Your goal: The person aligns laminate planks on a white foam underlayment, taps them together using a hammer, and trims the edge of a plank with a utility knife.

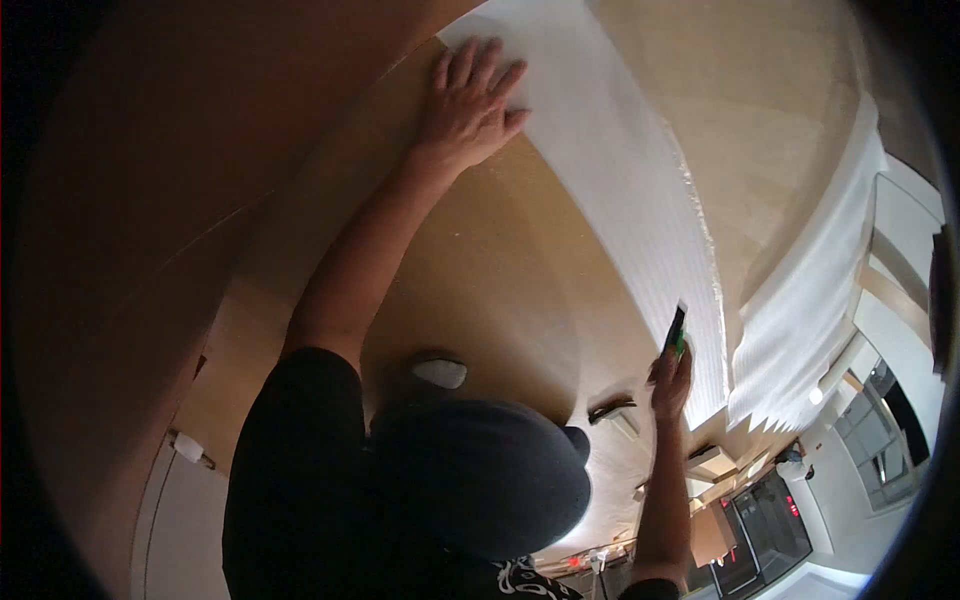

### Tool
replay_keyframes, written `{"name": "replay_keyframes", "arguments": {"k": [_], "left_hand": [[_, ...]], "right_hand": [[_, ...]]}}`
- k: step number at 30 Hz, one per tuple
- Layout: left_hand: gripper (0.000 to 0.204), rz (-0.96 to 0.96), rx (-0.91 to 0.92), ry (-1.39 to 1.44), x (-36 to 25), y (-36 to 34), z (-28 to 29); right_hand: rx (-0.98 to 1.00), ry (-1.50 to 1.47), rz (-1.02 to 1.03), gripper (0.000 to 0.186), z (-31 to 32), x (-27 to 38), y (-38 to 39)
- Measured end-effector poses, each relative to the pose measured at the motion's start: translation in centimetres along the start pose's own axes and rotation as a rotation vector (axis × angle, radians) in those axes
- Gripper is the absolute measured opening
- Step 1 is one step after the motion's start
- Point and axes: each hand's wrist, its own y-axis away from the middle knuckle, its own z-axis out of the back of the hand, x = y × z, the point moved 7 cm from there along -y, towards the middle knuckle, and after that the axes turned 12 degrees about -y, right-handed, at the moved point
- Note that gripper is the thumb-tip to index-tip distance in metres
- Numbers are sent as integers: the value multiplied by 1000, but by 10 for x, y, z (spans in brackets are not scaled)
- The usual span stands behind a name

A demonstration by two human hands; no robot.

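Note:
A long white ribbed strip of sheet [620, 150] runs from the top of the view down toward the right, over a brown surface [490, 270]. At its far left edge my left hand [470, 110] lies flat with fingers spread, partly on the strip and partly on the brown surface. Nearer me on the right, my right hand [672, 382] is closed around a slim black-and-green utility knife [677, 325]. The knife points away from me over the strip's lower part. Its blade is too small to make out.
A second white sheet [810, 270] with a jagged end lies farther right. My dark-clothed knee [480, 475] and a pale shoe tip [440, 373] are below. A dark-edged object [612, 410] lies beside my right wrist. Boxes [712, 462] stand at the lower right.

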Motion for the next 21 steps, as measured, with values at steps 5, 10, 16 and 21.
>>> {"name": "replay_keyframes", "arguments": {"k": [5, 10, 16, 21], "left_hand": [[53, -44, -139, -22, -14, -19, 14], [53, -132, -48, 192, -14, -14, -8], [34, -103, -181, 248, -2, -10, -2], [23, -183, -319, 450, -8, 1, -8]], "right_hand": [[337, 546, 578, 39, -155, 247, -128], [509, 1102, 971, 30, -270, 328, -231], [708, 1213, 1086, 33, -333, 363, -263], [703, 1008, 1551, 37, -355, 365, -300]]}}
